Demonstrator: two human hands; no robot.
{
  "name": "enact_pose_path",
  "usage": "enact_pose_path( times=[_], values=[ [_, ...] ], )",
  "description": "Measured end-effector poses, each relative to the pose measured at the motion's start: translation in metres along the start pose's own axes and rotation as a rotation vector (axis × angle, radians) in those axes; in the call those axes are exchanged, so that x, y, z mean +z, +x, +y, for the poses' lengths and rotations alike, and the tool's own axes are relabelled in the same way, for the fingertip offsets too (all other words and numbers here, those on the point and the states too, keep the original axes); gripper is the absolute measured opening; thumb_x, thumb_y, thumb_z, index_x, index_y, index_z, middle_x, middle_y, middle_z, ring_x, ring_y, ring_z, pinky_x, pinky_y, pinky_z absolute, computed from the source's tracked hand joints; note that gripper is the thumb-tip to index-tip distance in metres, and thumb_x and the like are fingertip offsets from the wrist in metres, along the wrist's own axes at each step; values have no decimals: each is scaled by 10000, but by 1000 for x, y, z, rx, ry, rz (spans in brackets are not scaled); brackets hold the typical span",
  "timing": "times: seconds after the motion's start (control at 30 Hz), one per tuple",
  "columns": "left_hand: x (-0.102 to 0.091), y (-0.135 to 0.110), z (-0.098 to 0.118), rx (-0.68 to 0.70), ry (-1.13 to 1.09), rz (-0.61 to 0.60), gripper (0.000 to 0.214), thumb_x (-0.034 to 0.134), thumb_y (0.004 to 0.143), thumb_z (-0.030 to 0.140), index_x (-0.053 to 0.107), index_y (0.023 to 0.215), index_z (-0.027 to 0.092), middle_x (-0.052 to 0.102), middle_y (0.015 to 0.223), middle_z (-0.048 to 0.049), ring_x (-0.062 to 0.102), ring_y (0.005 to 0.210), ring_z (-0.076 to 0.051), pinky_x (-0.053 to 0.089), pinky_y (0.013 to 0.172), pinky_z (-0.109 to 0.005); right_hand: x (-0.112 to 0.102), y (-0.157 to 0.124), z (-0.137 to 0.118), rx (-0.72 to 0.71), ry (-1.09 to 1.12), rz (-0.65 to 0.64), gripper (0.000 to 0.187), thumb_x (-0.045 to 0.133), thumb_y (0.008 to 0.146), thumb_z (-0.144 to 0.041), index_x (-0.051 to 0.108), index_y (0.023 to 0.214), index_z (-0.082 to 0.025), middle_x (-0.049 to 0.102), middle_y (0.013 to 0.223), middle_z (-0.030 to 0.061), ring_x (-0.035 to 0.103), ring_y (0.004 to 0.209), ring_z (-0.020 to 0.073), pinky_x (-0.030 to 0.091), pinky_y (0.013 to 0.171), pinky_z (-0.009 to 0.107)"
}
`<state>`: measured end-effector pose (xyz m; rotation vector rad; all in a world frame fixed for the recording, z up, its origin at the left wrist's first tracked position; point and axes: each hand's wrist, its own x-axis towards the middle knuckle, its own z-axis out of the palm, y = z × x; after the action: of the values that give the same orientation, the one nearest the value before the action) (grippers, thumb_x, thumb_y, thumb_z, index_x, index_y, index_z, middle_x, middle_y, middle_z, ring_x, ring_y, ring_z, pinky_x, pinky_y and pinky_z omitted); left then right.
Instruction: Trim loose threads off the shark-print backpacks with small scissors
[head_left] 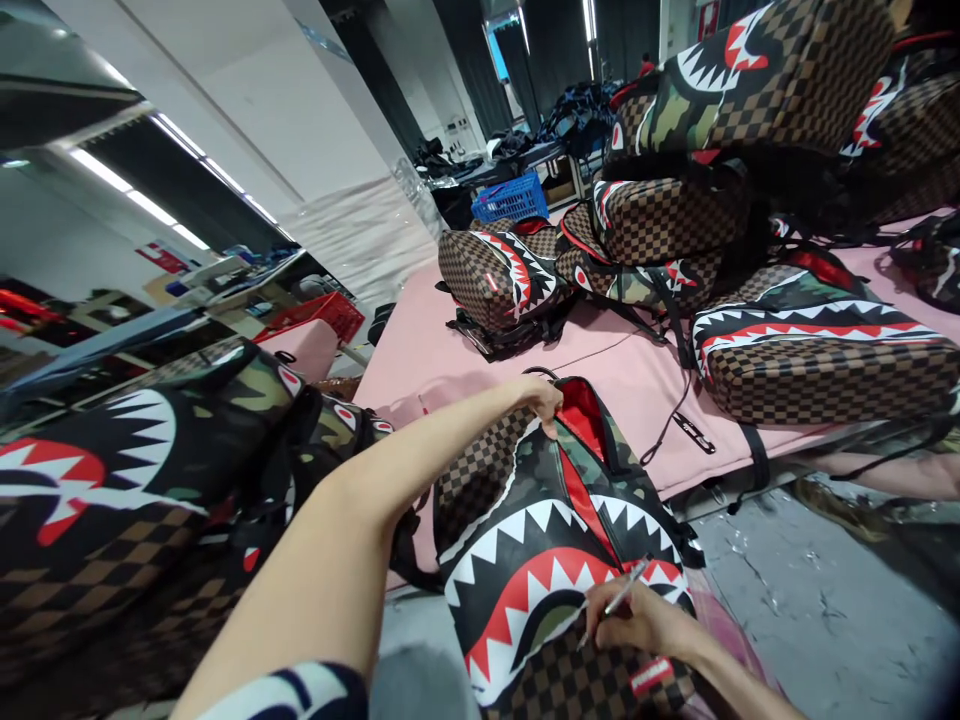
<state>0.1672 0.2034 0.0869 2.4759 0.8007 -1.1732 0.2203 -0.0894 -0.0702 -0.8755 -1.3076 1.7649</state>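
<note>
We have the backpack (551,575) face up at the near edge of the pink counter (405,340), our left hand (544,400) pinching its top edge beside the opening, our right hand (637,620) clamped round a slim metal tool (628,588) over the front. We seem to be checking or tidying that front; the next move likely calls for a steady left grip and a light, careful tool tip.
</note>
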Motion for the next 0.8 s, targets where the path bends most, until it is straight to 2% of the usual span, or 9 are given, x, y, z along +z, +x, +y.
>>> enact_pose_path(
  times=[0.1,0.17,0.27,0.33,0.4,0.53,0.63,0.8],
  values=[
    [0,-21,-9,71,-224,-64,379,728,604,490,684,704,127,623,592,-23,516,544,-126,459,602,-255,-2,-3,-7,-23,148,196,248,649,715,-403,618,642,-168,565,611,2,481,514,107,370,473,226],
    [6,-34,-11,120,-352,-75,402,685,650,517,694,765,132,651,643,-26,533,566,-117,468,614,-234,-5,-2,-26,-124,170,326,227,604,756,-397,631,697,-180,576,608,10,500,510,122,392,473,243],
    [17,-44,-12,192,-639,-105,398,723,607,503,700,752,133,665,654,-26,554,583,-122,480,625,-237,-10,14,-67,-452,-46,530,158,530,829,-309,648,808,-207,621,677,25,591,682,168,473,654,300],
    [23,-45,-12,227,-835,-141,384,772,549,468,704,720,131,659,617,-21,557,568,-125,483,614,-242,-11,33,-86,-589,-221,634,137,510,842,-272,631,875,-217,640,780,34,606,782,179,476,741,319],
    [27,-44,-13,241,-924,-162,373,796,521,442,708,707,132,649,585,-12,549,544,-118,480,595,-235,-10,54,-92,-605,-294,702,127,516,841,-265,594,928,-216,635,861,39,608,810,176,483,751,315],
    [31,-44,-15,248,-940,-160,360,798,526,427,711,713,132,644,577,-9,535,527,-110,469,567,-224,-6,82,-80,-614,-213,827,76,518,849,-260,526,906,-210,597,866,32,596,794,160,487,734,308],
    [31,-46,-14,256,-926,-160,351,794,540,417,707,716,126,637,571,-9,523,519,-107,464,554,-224,-6,87,-75,-654,-254,849,50,508,853,-254,502,832,-208,574,811,18,573,774,153,469,719,306],
    [29,-47,-11,286,-913,-150,346,796,530,426,692,669,127,606,524,1,509,499,-104,446,509,-212,-7,85,-80,-611,-335,881,75,501,858,-261,502,805,-208,574,765,6,563,737,148,452,685,293]
  ],
)
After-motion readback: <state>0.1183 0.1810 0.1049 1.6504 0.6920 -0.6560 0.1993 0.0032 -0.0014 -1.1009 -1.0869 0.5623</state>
